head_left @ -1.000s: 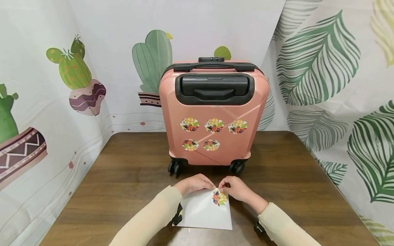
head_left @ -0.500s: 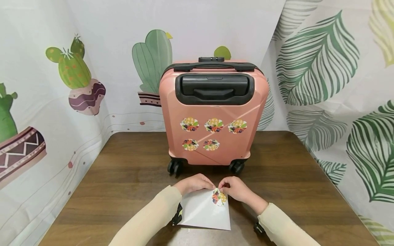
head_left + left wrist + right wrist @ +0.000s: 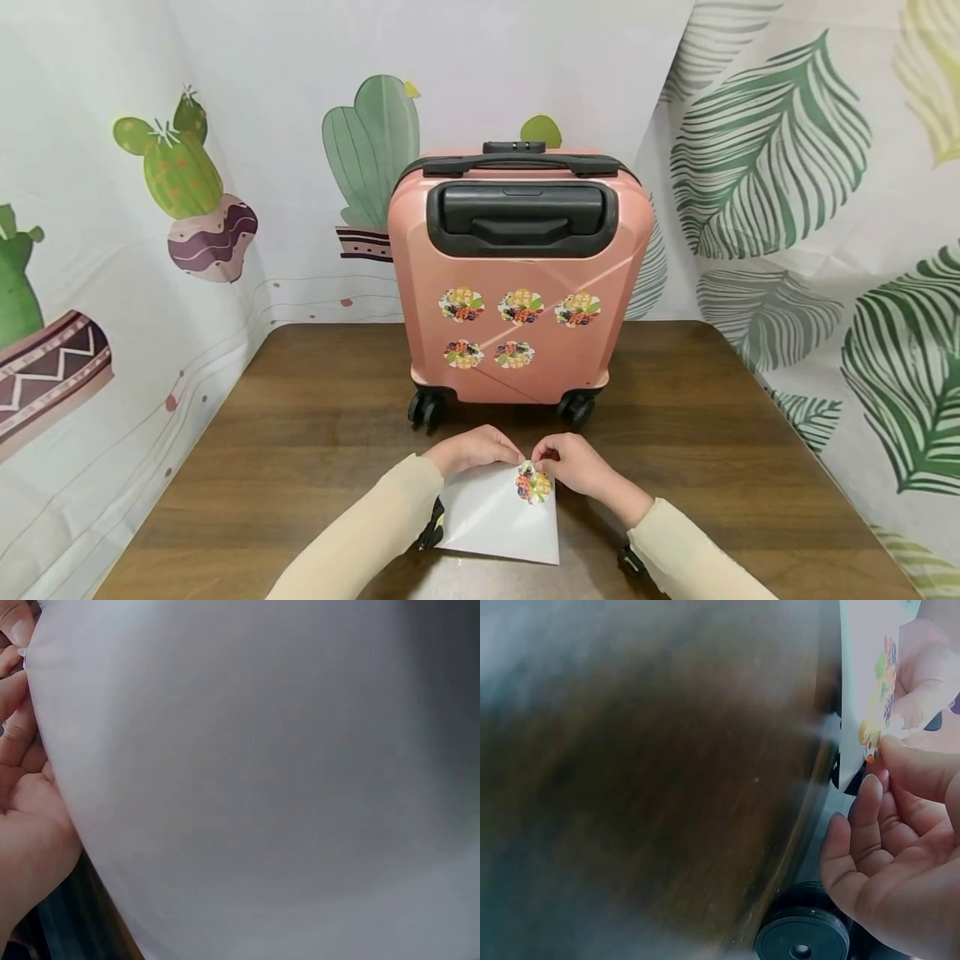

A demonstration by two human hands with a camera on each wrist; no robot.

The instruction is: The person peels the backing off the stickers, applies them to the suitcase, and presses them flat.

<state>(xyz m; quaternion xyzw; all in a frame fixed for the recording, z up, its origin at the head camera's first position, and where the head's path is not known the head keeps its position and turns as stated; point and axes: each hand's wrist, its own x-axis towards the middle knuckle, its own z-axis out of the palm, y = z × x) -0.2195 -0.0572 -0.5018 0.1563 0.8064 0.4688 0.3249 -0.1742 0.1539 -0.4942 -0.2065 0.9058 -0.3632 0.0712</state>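
Observation:
In the head view, a white sheet (image 3: 491,521) carries a round fruit-print sticker (image 3: 532,485) at its upper right. My left hand (image 3: 472,448) pinches the sheet's top edge beside the sticker. At the sticker's upper edge, my right hand (image 3: 576,468) pinches its rim between thumb and index finger. The right wrist view shows that thumb (image 3: 919,769) on the sticker's end, with the other fingers loosely bent. Most of the left wrist view is filled by the sheet (image 3: 247,780), which hides much of the work.
A pink suitcase (image 3: 517,375) stands upright behind the hands, bearing several similar stickers in two rows. Its black wheels (image 3: 427,408) rest on the brown wooden table (image 3: 315,450). A patterned cloth (image 3: 300,183) hangs behind.
The sheet's lower right corner has shifted slightly left and down. The sticker's lower part flexes between frames. Both hands keep nearly the same place and hold.

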